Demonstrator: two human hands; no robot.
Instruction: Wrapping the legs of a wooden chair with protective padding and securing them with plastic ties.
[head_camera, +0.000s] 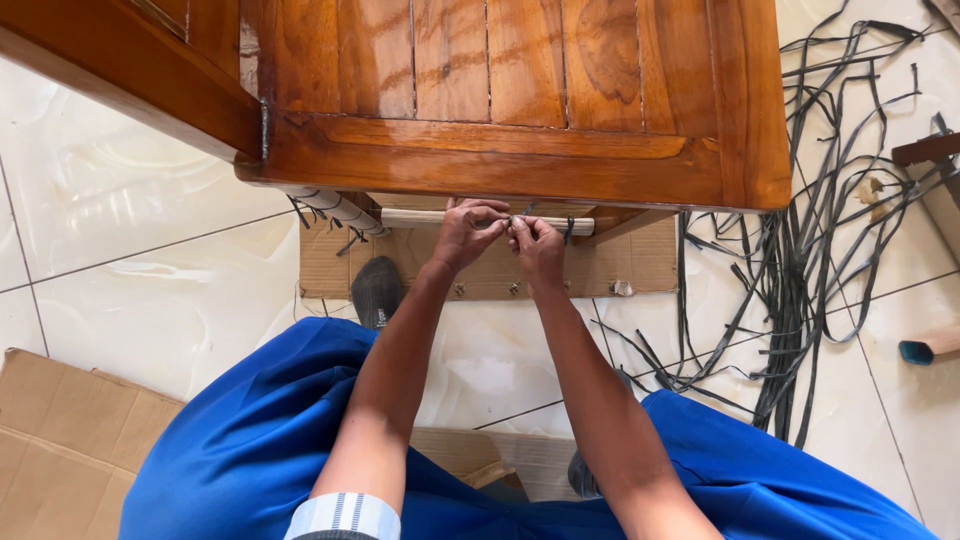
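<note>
Below the edge of a polished brown wooden table (520, 100) runs a pale wooden rail (420, 217). My left hand (466, 232) and my right hand (537, 245) meet at that rail, fingers pinched together on a thin dark strand (517, 218) at its middle. Dark strips (569, 228) are wound on the rail just right of my hands, and a wrapped light-and-dark section (335, 207) sits at its left end. What lies under my fingertips is hidden.
A cardboard sheet (640, 265) lies on the white tiled floor under the rail. A tangle of dark strips (810, 230) spreads to the right. A wooden handle with a teal tip (925, 346) lies far right. Flattened cardboard (60, 440) sits lower left. My blue-clad legs fill the bottom.
</note>
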